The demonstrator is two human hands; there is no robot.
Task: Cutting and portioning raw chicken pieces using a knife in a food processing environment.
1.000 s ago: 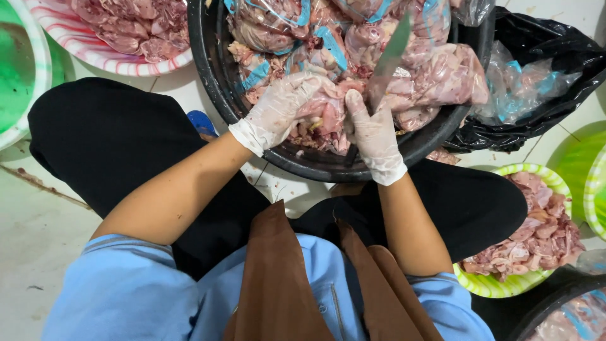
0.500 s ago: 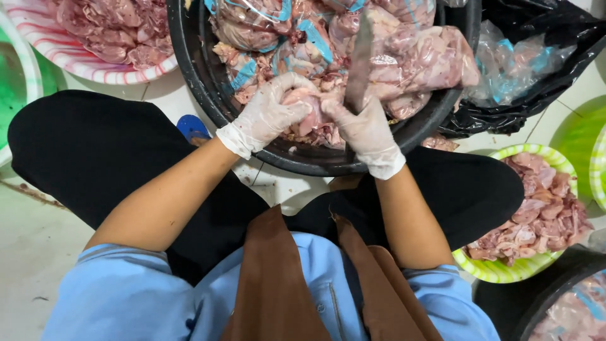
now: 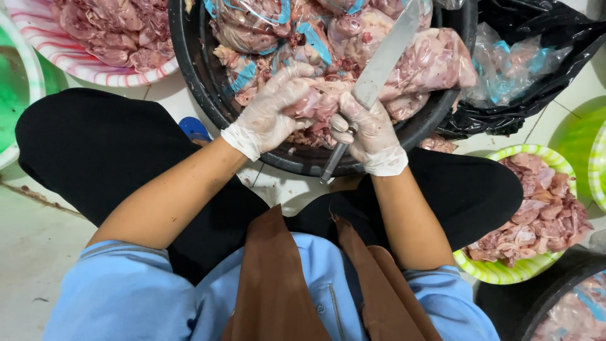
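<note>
The person sits on the floor with a big black tub [image 3: 208, 95] between the knees, full of raw meat and clear bags of it. The gloved left hand [image 3: 273, 108] has its fingers curled over a pink piece of meat [image 3: 319, 102] at the tub's near edge, pinching it. The gloved right hand [image 3: 372, 132], just beside and touching that piece, is closed around the handle of a knife [image 3: 379, 69], blade slanting up over the bags. A green striped plate [image 3: 505, 271] of cut meat lies by the right knee, a pink striped plate [image 3: 95, 69] at far left
</note>
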